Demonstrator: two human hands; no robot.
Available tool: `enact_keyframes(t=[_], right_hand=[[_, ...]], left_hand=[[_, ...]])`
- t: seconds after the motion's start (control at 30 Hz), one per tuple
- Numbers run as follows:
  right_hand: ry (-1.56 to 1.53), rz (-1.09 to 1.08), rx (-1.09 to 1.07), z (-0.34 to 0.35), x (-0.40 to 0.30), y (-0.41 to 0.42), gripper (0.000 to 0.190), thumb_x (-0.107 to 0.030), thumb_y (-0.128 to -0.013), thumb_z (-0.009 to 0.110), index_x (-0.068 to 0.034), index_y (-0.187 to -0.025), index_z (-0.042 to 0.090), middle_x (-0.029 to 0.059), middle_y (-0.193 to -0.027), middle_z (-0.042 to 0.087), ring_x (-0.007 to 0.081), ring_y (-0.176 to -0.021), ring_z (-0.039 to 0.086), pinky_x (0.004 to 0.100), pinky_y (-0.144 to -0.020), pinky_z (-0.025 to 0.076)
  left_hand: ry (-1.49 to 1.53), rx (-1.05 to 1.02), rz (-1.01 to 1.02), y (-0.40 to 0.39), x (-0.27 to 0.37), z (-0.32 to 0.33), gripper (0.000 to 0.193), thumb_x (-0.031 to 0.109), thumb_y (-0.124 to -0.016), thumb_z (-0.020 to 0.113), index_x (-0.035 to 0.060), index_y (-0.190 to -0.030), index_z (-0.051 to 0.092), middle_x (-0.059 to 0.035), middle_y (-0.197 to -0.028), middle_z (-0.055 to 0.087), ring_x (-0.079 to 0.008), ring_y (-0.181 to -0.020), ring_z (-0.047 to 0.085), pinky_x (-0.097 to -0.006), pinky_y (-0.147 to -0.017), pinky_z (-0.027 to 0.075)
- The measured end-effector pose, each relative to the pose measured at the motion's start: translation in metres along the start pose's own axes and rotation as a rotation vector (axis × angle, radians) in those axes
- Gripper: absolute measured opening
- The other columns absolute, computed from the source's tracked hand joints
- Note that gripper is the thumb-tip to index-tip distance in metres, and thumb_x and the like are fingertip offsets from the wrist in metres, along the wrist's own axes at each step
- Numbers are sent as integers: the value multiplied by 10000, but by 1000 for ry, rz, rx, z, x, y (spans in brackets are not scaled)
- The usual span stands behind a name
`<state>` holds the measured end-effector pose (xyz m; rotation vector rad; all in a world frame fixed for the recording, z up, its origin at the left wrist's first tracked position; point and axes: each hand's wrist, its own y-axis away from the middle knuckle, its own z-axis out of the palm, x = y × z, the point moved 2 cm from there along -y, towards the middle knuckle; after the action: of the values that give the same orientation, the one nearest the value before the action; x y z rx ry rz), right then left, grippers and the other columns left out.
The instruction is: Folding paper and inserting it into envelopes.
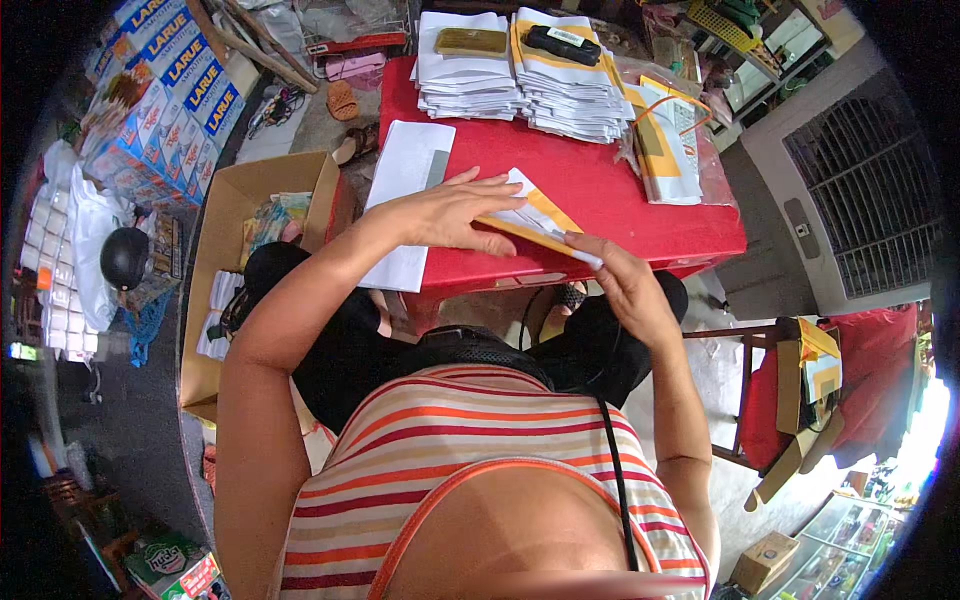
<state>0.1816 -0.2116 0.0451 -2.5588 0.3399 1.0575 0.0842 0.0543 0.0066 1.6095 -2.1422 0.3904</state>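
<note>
On the red table (495,150) lies a white and yellow folded paper (536,214), tilted, near the front edge. My left hand (450,210) rests over its upper left end, fingers spread and palm down. At its lower right end, my right hand (619,277) pinches the paper between thumb and fingers. Left of it lies a flat white paper piece (401,180) with a grey patch, partly under my left wrist. Two stacks of folded papers stand at the back: the left stack (465,94) bears a brownish block, the right stack (566,105) a black wrapped object.
A clear plastic bag (716,172) with folded papers lies at the table's right. An open cardboard box (217,180) with banknotes and a white paper bundle (220,315) stands at my left. Beer cartons (187,82) are stacked behind it. A wooden chair (742,397) holds another box at right.
</note>
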Motion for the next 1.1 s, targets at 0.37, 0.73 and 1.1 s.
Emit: enact_keyframes(t=[0.37,0.73,1.1], right_hand=[[-203,151,-3,-19,12,25,331,-207,-1075,466,-16,-1317,587,51,-1078,675,142,-1043,607,297,-938,466],[22,129,107,-80,-6,-50,280,-239,-1055,524,18,-1088,630,12,-840,581,89,-800,485,284,-724,452],[247,-189,248,-157,119,-263,416,-287,-941,653,-15,-1253,619,146,-1143,706,264,-1063,666,346,-937,499]], left_hand=[[147,337,52,16,12,6,503,-70,-775,588,60,-1256,650,-145,-1286,650,-301,-1246,590,-399,-1078,454],[1106,268,-84,1,-1,-9,300,13,-964,567,-18,-1260,604,-108,-1175,685,-180,-1015,688,-317,-890,578],[1722,556,63,-63,-26,-60,324,43,-973,591,-45,-1280,535,-138,-1232,634,-230,-1088,660,-383,-965,575]])
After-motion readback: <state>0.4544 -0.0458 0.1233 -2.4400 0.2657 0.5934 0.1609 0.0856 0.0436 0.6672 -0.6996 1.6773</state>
